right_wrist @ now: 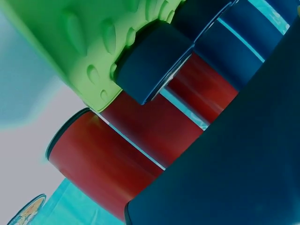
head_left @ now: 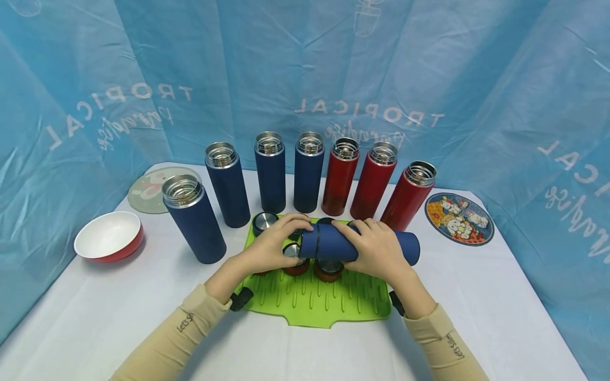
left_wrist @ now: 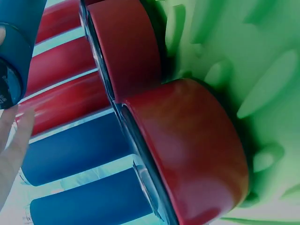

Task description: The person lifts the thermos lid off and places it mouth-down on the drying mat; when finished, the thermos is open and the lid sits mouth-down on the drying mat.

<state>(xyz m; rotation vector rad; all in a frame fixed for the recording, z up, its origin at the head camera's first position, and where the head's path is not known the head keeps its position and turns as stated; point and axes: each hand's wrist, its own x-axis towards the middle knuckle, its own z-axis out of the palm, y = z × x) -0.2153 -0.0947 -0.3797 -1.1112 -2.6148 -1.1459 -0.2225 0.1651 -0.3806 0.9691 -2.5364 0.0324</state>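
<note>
Over the green mat (head_left: 312,312), a dark blue thermos bottle (head_left: 333,246) lies sideways in the air, its lid end to the left. My left hand (head_left: 271,246) grips the blue lid (head_left: 309,244), which sits at the mouth of the bottle. Further along, my right hand (head_left: 374,247) holds the body with the fingers wrapped over it. Below are round lids on the mat: red ones (head_left: 329,271) near the front and a dark blue one (head_left: 265,221) at the back left. The right wrist view shows the bottle's body (right_wrist: 239,159) close up; red lids (left_wrist: 187,150) fill the left wrist view.
Several open blue bottles (head_left: 227,190) and three open red bottles (head_left: 374,180) stand in an arc behind the mat. A red bowl with white inside (head_left: 109,235) is at left, near a pale round mat (head_left: 152,203). A patterned round mat (head_left: 459,219) lies at right.
</note>
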